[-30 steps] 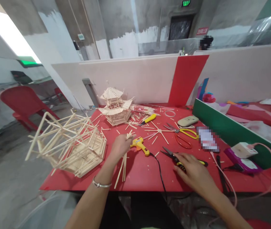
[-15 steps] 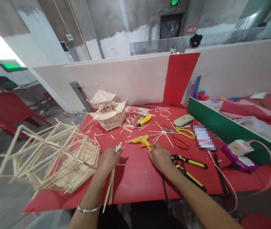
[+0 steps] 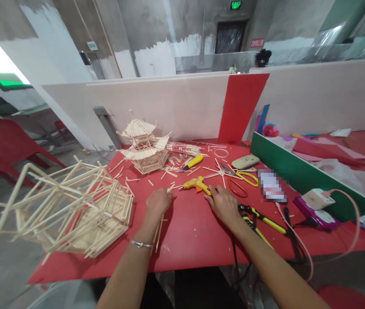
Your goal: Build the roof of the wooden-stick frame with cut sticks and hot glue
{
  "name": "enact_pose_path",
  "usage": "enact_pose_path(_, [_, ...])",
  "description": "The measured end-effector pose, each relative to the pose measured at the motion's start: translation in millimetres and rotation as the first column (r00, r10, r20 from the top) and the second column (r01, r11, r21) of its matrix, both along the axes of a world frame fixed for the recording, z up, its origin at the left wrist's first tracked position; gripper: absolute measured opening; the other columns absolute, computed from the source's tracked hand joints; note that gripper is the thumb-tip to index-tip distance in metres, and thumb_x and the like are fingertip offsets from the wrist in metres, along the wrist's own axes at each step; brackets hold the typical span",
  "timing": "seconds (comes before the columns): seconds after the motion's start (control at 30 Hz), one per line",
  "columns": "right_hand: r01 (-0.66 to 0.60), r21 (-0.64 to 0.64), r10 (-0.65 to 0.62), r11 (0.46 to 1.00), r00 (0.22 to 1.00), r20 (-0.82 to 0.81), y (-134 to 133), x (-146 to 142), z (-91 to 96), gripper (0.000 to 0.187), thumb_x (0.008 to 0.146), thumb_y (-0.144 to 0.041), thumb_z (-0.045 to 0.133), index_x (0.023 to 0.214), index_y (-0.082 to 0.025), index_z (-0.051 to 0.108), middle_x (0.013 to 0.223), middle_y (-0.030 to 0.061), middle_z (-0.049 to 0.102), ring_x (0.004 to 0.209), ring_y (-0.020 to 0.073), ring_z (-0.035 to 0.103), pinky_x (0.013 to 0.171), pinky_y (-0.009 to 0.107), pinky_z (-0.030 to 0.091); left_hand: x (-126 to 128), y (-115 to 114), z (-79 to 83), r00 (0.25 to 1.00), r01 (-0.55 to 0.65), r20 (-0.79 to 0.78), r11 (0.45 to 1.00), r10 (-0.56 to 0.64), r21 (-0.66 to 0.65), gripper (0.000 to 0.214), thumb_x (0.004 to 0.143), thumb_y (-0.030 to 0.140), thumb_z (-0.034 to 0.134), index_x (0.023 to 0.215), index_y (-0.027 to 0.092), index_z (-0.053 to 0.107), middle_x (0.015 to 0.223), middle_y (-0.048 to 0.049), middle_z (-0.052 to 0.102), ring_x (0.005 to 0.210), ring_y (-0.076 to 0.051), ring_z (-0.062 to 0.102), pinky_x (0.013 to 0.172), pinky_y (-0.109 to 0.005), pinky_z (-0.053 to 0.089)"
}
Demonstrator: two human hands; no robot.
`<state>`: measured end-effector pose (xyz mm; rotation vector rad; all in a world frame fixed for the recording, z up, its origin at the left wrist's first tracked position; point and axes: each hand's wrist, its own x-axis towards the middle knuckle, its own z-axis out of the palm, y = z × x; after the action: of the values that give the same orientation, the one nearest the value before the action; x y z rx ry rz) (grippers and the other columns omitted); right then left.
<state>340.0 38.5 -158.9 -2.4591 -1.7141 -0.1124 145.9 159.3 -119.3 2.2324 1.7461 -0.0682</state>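
My right hand is closed around the handle of a yellow hot glue gun, whose nozzle points left. My left hand is closed on a few thin wooden sticks; their ends show below the palm and past the fingertips, close to the nozzle. To the left of that hand, an open frame of wooden sticks lies tilted on the red table, part of it beyond the edge. Behind stands a small pagoda model of the same sticks.
A yellow utility knife lies among scattered stick pieces. Around my right hand are scissors, wire strippers, a phone and a beige oblong case. A green board and a white partition border the table.
My left hand has moved right and slightly up with the sticks, closer to the nozzle. The glue gun and my right hand have shifted a little right and upward.
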Motion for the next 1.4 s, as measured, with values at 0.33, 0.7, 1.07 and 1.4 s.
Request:
enact_pose_path(0.33, [-0.023, -0.043, 0.023, 0.999, 1.000, 0.011, -37.3, 54.2, 32.6, 0.039, 0.097, -0.028, 0.034, 0.121, -0.020, 0.063, 0.115, 0.0108, 0.067, 0.101, 0.0226, 0.061, 0.081, 0.031, 0.045, -13.1, -23.5, -16.5, 0.997, 0.039, 0.069, 0.998, -0.042, 0.043, 0.024, 0.084, 0.042, 0.059, 0.092, 0.020, 0.064, 0.099, -0.0099, 0.072, 0.093, -0.023, 0.066, 0.064, -0.026, 0.040])
enact_pose_path(0.7, [-0.419, -0.192, 0.436, 0.888, 0.898, 0.056, 91.7, 60.3, 38.6, 0.030, 0.091, -0.013, 0.043, 0.100, -0.015, 0.072, 0.108, 0.0144, 0.067, 0.113, 0.0254, 0.055, 0.085, 0.032, 0.044, -35.8, -61.3, -21.1, 0.999, -0.054, 0.002, 0.992, 0.055, 0.115, 0.022, 0.089, 0.035, 0.048, 0.087, 0.019, 0.063, 0.096, -0.0114, 0.070, 0.089, -0.025, 0.065, 0.065, -0.029, 0.041])
enact_pose_path(1.07, [-0.245, -0.162, 0.259, 0.956, 0.963, 0.072, 123.5, 105.7, 37.7, 0.032, 0.094, -0.033, 0.054, 0.121, -0.018, 0.057, 0.122, 0.0089, 0.059, 0.105, 0.0208, 0.060, 0.087, 0.040, 0.051, -23.9, -67.4, -21.4, 0.999, -0.044, 0.019, 0.995, 0.042, 0.085, 0.020, 0.089, 0.031, 0.046, 0.085, 0.019, 0.063, 0.092, -0.0092, 0.071, 0.088, -0.024, 0.066, 0.062, -0.028, 0.038])
enact_pose_path(1.4, [-0.061, -0.131, 0.072, 0.989, 0.995, 0.074, 65.6, 135.2, 13.3, 0.046, 0.089, -0.042, 0.052, 0.130, -0.021, 0.057, 0.119, 0.0146, 0.060, 0.104, 0.0269, 0.057, 0.084, 0.036, 0.042, -24.7, -62.4, -24.3, 0.999, -0.050, 0.007, 0.996, 0.050, 0.077, 0.024, 0.089, 0.036, 0.047, 0.083, 0.020, 0.063, 0.088, -0.0104, 0.072, 0.085, -0.026, 0.067, 0.059, -0.029, 0.036])
